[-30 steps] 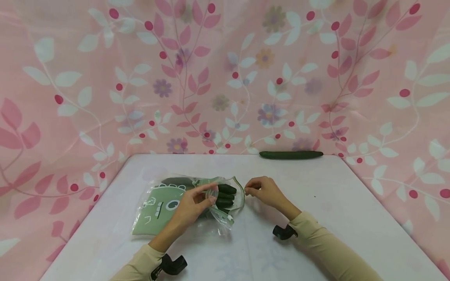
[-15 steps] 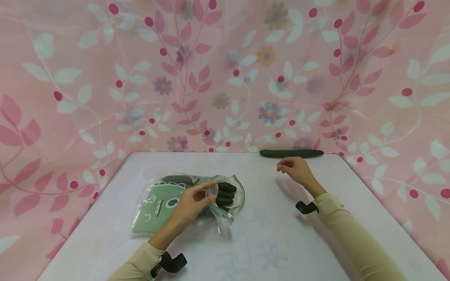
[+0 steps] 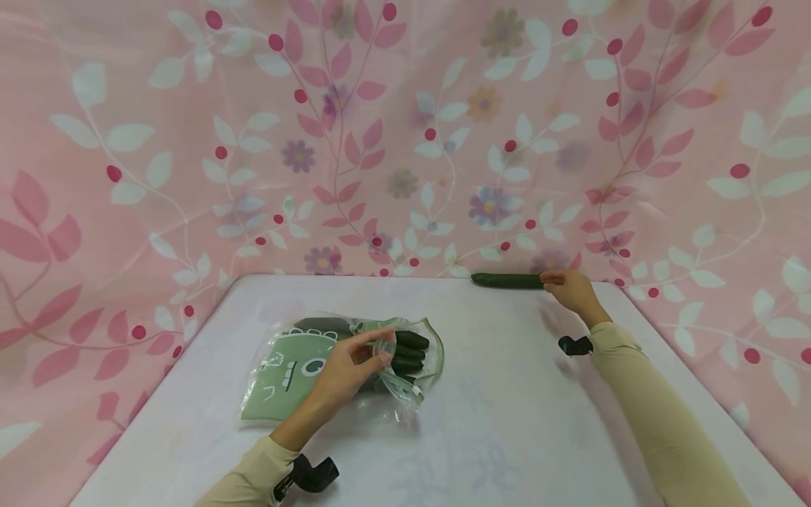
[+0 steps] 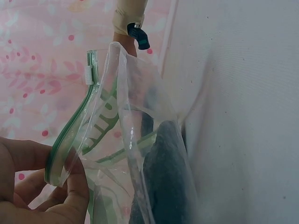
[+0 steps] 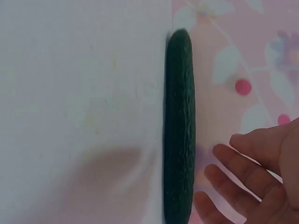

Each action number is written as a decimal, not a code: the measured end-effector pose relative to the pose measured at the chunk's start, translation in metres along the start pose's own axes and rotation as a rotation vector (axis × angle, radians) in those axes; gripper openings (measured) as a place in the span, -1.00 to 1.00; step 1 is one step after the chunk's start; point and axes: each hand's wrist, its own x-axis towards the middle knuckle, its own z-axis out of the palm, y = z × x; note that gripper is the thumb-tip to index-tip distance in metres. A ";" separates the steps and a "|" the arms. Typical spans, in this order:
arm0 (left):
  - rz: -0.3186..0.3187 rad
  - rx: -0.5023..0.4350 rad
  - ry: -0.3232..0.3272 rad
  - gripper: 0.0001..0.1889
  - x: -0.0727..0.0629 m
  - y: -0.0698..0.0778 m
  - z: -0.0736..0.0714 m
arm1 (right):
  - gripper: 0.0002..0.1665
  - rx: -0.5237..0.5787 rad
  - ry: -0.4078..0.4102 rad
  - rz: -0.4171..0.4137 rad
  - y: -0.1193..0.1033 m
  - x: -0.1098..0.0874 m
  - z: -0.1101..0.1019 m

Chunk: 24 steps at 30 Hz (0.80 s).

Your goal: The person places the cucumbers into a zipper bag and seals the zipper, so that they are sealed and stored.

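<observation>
Head view: left hand (image 3: pixel 347 362) pinches monster-print zip bag (image 3: pixel 279 394) at mouth, cucumbers (image 3: pixel 410 340) inside; right hand (image 3: pixel 575 292), fingers loose, reaching right end of lone cucumber (image 3: pixel 507 281), far edge of white table (image 3: pixel 500 380) (contact unclear). Better grip nearer middle, lift level!

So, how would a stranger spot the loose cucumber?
Find the white table, then its far edge by the pink floral backdrop. Right of centre there, a long dark-green cucumber lies by the right hand. Unlike the cucumbers in the bag, it lies alone.
</observation>
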 end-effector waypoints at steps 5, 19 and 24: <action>0.004 0.003 0.000 -0.54 0.000 0.000 0.000 | -0.60 -0.038 -0.034 0.013 0.012 0.008 -0.008; -0.004 0.017 0.001 -0.54 0.002 0.004 0.001 | -0.35 -0.048 -0.054 0.043 0.032 0.019 -0.005; -0.011 0.008 0.009 -0.55 0.001 0.003 0.001 | -0.33 0.006 -0.077 0.096 0.034 0.025 -0.003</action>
